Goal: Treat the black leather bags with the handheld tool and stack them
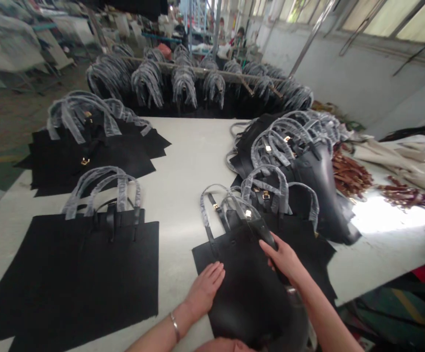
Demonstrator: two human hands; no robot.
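Observation:
A black bag with plastic-wrapped handles lies near the table's front edge. My left hand rests flat on the left edge of this bag, fingers together and stretched out. On the bag's right side, my right hand is closed round a black strap near the top edge. Gold buckles show between the wrapped handles. More black bags lie partly under and behind this one. To the left, a stack of flat black bag pieces has its wrapped handles pointing away from me.
The white table carries another black stack at back left and a heap of bags at right. Brown straps lie at far right. Wrapped handles hang over a rail behind the table.

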